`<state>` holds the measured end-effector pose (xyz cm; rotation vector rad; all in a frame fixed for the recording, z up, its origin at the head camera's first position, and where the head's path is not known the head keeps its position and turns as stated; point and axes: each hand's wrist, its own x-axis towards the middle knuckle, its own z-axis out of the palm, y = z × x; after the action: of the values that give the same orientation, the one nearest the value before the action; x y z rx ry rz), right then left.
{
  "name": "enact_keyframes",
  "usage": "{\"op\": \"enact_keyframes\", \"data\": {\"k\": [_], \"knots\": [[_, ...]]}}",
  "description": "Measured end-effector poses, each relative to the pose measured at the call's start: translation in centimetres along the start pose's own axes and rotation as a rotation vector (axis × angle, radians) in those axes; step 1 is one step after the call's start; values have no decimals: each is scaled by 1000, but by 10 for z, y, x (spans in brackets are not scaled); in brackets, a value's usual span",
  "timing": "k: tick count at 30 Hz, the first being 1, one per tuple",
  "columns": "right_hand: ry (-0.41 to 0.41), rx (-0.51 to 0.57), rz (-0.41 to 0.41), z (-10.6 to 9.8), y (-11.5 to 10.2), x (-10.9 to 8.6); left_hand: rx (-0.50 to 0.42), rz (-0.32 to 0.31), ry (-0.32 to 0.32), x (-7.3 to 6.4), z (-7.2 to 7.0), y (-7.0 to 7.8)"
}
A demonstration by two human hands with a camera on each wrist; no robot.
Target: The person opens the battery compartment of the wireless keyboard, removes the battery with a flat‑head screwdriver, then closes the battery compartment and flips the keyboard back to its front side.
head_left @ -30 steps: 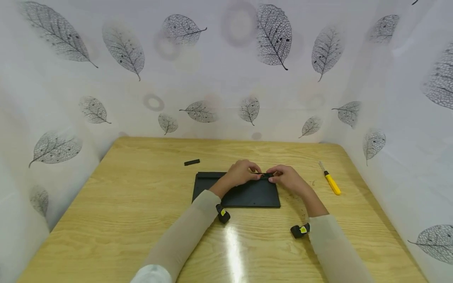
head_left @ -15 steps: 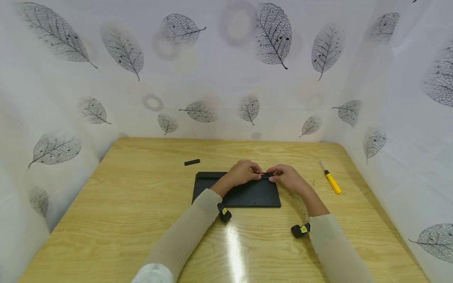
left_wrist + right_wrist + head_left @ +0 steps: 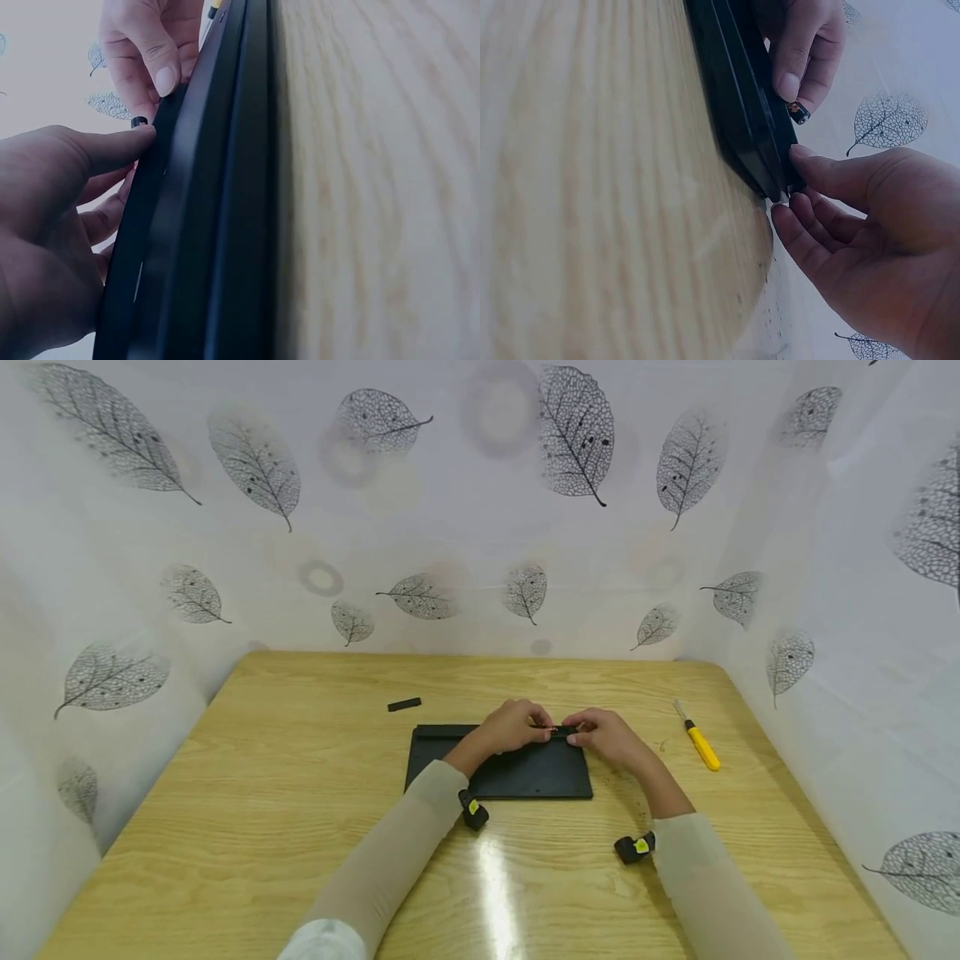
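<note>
A flat black slab with a raised ridge along its far edge, like the underside of a keyboard [image 3: 536,777], lies on the table in the head view. My left hand [image 3: 512,727] is at this ridge; its thumb and finger pinch a small black cylindrical battery [image 3: 798,112] with orange marks, its end showing in the right wrist view. My right hand [image 3: 603,733] grips the right end of the ridge, thumb on one side and fingers on the other. The slot under the fingers is mostly hidden.
A small black strip, like a battery cover [image 3: 404,704], lies behind the slab to the left. A screwdriver [image 3: 701,743] with a yellow handle lies at the right. Leaf-patterned cloth [image 3: 450,527] hangs around the wooden table [image 3: 262,827].
Both hands stay at the ridge, the left fingers shifting only slightly around the battery. The whole head view has drifted a little; the slab, strip and screwdriver stay in place.
</note>
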<state>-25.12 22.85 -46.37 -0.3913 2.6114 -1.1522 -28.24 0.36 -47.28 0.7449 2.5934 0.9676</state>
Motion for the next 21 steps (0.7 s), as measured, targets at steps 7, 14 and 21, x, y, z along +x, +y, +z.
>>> {"op": "enact_keyframes", "data": {"k": [7, 14, 21], "knots": [[-7, -3, 8, 1, 1, 1, 7, 14, 30, -1, 2, 0], [-2, -3, -6, 0, 1, 0, -11, 33, 76, -2, 4, 4], [5, 2, -2, 0, 2, -1, -60, 28, 127, -4, 3, 8]]}}
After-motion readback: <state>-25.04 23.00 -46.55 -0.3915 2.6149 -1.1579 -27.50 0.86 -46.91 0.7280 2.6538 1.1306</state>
